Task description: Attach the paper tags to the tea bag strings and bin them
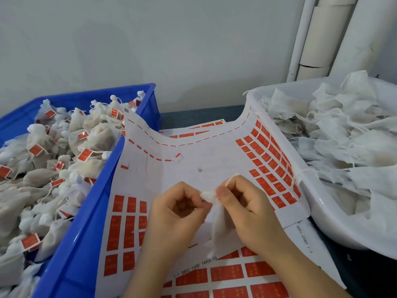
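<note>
In the head view, a tea bag (219, 224) hangs between both hands above the sheet of red tags (193, 168). The sheet sags between a blue crate (75, 244) of tagged bags on the left and a white tub (311, 196) of untagged ones on the right. The right hand (245, 205) pinches the gathered neck of the bag, and the string (231, 179) loops up over its forefinger. The left hand (178, 207) is curled, thumb and forefinger nipping the tuft at the top of the bag. Whether it also holds a tag I cannot tell.

The step looks like readying the string for its tag. It probably goes best if the right pinch stays firm on the neck so the bag does not swing. The left fingers can then draw the string end clear and taut, lift one tag from a near row and fold it squarely over the string. The finished bag belongs in the blue crate.
</note>
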The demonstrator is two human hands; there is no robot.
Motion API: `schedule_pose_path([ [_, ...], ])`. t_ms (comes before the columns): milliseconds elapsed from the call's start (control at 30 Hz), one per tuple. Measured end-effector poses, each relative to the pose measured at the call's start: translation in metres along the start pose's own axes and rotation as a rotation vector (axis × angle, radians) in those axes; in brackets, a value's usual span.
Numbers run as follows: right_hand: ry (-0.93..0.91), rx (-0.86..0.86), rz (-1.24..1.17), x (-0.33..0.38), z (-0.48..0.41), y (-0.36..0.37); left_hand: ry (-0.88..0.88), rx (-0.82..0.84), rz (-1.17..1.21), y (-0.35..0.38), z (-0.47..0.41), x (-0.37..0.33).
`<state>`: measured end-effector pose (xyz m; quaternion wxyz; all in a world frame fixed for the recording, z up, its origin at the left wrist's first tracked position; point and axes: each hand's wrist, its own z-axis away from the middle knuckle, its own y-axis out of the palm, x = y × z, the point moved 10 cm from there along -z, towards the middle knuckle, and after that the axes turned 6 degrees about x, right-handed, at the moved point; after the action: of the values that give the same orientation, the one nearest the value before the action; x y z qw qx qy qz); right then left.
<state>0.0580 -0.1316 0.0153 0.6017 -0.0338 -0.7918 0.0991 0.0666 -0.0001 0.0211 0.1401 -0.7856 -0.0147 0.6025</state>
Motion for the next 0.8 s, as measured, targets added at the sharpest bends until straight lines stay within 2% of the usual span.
schedule_pose_path([
  [267, -0.120, -0.051, 0.049, 0.003, 0.004, 0.003, 0.114, -0.073, -0.536, 0.002, 0.002, -0.009],
  [333, -0.125, -0.042, 0.051, 0.003, 0.003, 0.004, 0.075, -0.048, -0.561, 0.006, 0.002, -0.004],
  [400, -0.142, -0.032, 0.061, 0.005, 0.002, 0.005, -0.043, -0.014, -0.384, 0.008, 0.001, 0.008],
  [533, -0.197, 0.003, 0.063, 0.016, 0.003, 0.008, -0.256, 0.048, 0.285, 0.013, 0.004, 0.026],
  [633, -0.209, 0.047, 0.025, 0.020, 0.005, 0.013, -0.295, 0.127, 0.389, 0.021, 0.004, 0.030],
  [800, -0.174, 0.078, 0.055, 0.015, 0.005, 0.014, -0.352, 0.098, 0.532, 0.023, 0.004, 0.038],
])
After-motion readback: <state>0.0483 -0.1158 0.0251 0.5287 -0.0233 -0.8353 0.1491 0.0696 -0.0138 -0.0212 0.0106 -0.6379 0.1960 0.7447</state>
